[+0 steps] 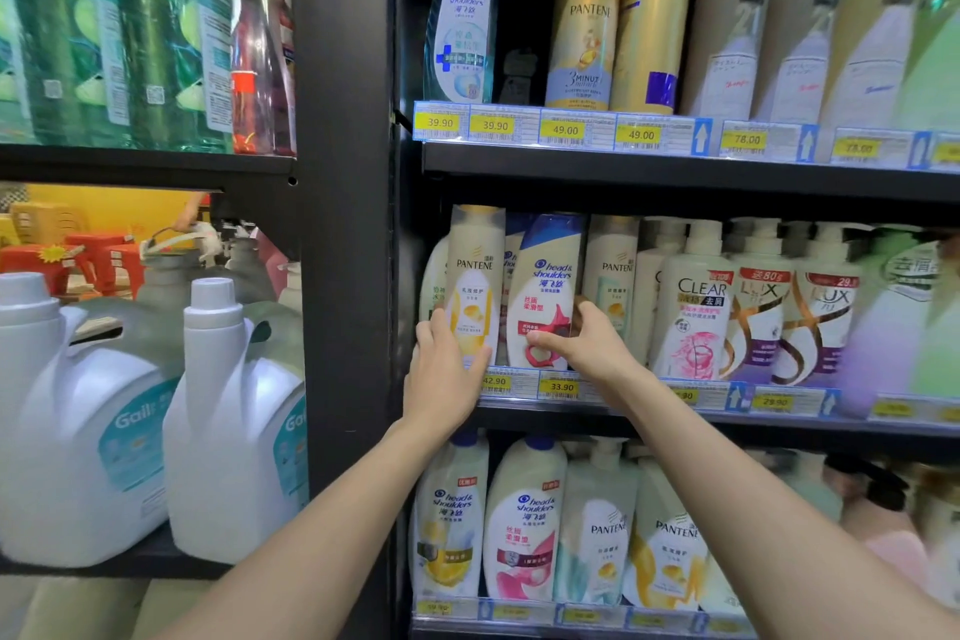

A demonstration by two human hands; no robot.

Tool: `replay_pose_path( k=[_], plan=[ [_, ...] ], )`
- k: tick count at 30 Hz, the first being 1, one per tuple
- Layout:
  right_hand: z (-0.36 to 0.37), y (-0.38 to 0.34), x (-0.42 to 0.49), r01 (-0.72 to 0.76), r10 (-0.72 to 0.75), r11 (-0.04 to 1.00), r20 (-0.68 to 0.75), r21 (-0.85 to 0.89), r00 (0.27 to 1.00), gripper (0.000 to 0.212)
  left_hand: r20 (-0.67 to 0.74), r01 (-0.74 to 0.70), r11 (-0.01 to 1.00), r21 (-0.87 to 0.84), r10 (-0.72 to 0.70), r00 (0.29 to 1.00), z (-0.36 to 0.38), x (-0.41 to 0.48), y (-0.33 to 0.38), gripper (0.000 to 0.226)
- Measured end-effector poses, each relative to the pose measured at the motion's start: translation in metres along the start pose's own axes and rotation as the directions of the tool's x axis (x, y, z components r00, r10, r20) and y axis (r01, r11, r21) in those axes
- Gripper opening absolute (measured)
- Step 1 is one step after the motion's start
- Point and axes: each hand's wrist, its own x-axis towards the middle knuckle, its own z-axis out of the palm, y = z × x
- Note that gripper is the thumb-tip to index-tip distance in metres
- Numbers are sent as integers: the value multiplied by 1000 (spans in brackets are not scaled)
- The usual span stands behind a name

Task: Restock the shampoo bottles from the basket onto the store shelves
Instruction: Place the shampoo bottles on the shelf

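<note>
Left of the black post, two white jugs show "Gail" on teal labels. Just right of the post, on the middle shelf, the left hand holds a cream Pantene bottle low down, fingers round its left edge and thumb on the front. One place further from the post, the right hand grips a white Head & Shoulders bottle, thumb on the red flower label and fingers round the far side. Both bottles stand upright at the shelf's front. The basket is not in view.

The step looks like squaring these two into the row. Done well, each base sits fully on the shelf, label facing out, above its own price tag: 42.90 for Pantene, 33.90 for Head & Shoulders. A low grip should keep the tall bottles from tipping into their neighbours.

Further right of the post stand another Pantene, a Clear bottle and two Lux bottles. The tags on the shelf above read 39.90, 39.90, 49.00, 49.00 and 78.00.
</note>
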Motion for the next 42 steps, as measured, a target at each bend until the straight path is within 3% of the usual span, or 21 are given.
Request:
replay_pose_path(
  k=[11, 17, 22, 27, 29, 32, 35, 37, 40, 42],
  plan=[
    [5, -5, -8, 31, -36, 999, -102, -45, 994, 45, -6, 17, 997, -75, -18, 1000, -4, 3, -2, 57],
    [7, -8, -7, 41, -60, 990, -137, -136, 989, 49, -125, -101, 971, -215, 76, 989, -14, -1, 2, 60],
    [20, -10, -2, 34, -74, 975, -180, -219, 981, 49, -179, -209, 950, -233, 169, 969, -21, -9, 6, 65],
    [27, -11, 1, 34, -52, 967, -67, -253, 996, 42, -217, -362, 898, -249, 313, 925, -28, -13, 14, 61],
    [22, -11, 1, 51, -59, 979, -35, -196, 998, 43, -214, -384, 882, -274, 333, 918, -31, -11, 24, 60],
    [-5, -23, -6, 155, -125, 974, -180, 164, 976, 51, -178, -403, 862, -307, 364, 914, -27, -7, 41, 52],
    [-37, -45, -23, 213, -234, 887, 2, 410, 972, 47, -136, -392, 870, -299, 367, 920, -10, -8, 61, 58],
    [-48, -55, -35, 268, -314, 905, 94, 331, 945, 42, -110, -377, 872, -313, 361, 926, 4, -11, 73, 60],
    [-53, -52, -35, 351, -349, 929, -36, 118, 936, 45, -32, -340, 895, -289, 346, 938, 23, -11, 80, 65],
    [-56, -42, -30, 335, -327, 932, -81, 137, 942, 46, 12, -330, 907, -260, 345, 939, 30, -8, 80, 66]
  ],
)
